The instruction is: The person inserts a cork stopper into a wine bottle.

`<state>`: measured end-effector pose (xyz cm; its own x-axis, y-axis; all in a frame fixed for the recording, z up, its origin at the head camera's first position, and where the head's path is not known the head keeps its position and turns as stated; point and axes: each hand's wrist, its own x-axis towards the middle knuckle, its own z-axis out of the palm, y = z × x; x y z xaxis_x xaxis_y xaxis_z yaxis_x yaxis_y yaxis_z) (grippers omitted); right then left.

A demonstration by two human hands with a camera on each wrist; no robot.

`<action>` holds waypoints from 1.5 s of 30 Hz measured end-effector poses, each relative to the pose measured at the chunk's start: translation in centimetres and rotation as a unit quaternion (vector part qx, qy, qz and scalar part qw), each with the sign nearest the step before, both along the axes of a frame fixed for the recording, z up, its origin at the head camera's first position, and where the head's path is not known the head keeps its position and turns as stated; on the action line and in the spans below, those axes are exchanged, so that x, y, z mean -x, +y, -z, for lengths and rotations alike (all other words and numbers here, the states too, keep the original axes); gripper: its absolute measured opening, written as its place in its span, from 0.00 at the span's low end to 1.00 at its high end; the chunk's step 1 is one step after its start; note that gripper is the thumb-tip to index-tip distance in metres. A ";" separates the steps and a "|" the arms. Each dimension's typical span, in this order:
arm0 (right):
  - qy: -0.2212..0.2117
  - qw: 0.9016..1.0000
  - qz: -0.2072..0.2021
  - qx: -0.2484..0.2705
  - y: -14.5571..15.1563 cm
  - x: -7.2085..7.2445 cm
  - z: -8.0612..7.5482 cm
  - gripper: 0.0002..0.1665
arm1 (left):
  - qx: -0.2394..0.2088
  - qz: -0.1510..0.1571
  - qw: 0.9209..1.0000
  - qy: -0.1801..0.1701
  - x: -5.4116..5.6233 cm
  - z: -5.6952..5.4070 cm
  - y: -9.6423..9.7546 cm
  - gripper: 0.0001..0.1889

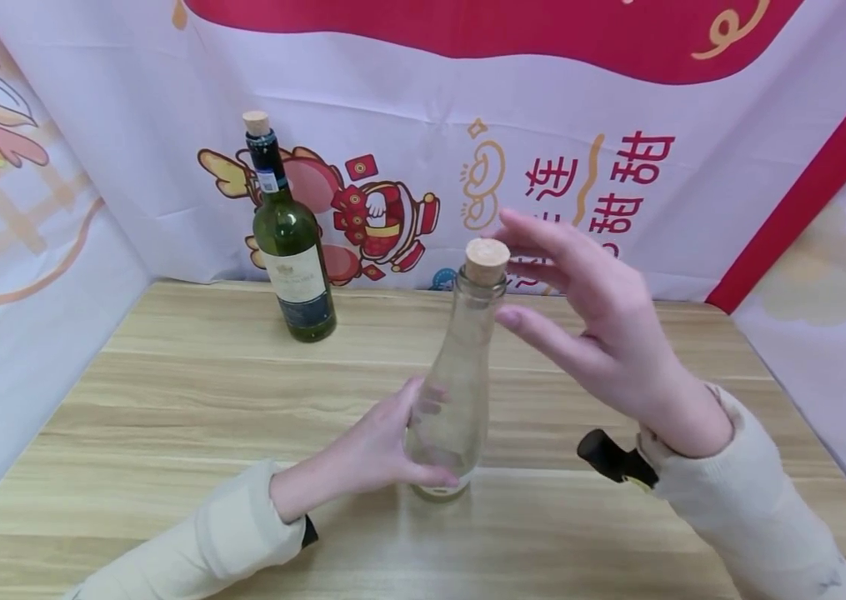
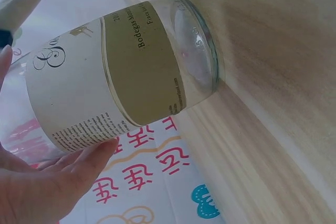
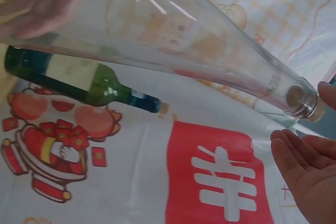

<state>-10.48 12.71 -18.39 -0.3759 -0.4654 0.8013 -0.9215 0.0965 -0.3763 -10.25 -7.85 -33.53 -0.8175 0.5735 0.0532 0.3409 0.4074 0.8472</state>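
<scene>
A clear glass bottle stands on the wooden table with a cork in its mouth. My left hand grips the bottle's lower body, its thumb and fingers round the glass. The left wrist view shows a white and olive-gold label on it, with the base touching the wood. Beside the cork, my right hand is held with fingers spread and thumb apart. In the right wrist view, its fingertips are a little away from the cork, and nothing is held there.
At the back left of the table stands a green wine bottle, upright, with a cork in its top. A printed white and red cloth hangs behind the table, and more printed cloth lines both sides.
</scene>
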 end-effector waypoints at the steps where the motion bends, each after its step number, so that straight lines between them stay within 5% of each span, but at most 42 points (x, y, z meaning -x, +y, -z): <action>1: -0.005 1.000 0.006 -0.005 0.1 -0.1 0.3 0.33 | 0.000 -0.001 1.000 -0.005 0.0 0.1 0.0 0.51; 10: -0.049 0.997 0.015 -0.056 0.6 -0.2 4.3 0.35 | 0.013 0.002 0.999 -0.030 0.0 0.8 -0.3 0.54; 23: -0.143 0.983 0.031 -0.111 0.4 -0.3 9.0 0.32 | 0.026 0.002 0.999 -0.022 0.0 1.2 -0.4 0.51; 33: -0.167 0.980 0.005 -0.103 -0.5 -0.4 10.9 0.34 | 0.033 0.017 0.999 -0.022 0.1 2.2 -0.6 0.51; 45: -0.221 0.974 0.003 -0.059 -1.7 -1.1 11.3 0.38 | 0.025 0.023 0.999 0.003 0.1 2.4 -0.3 0.46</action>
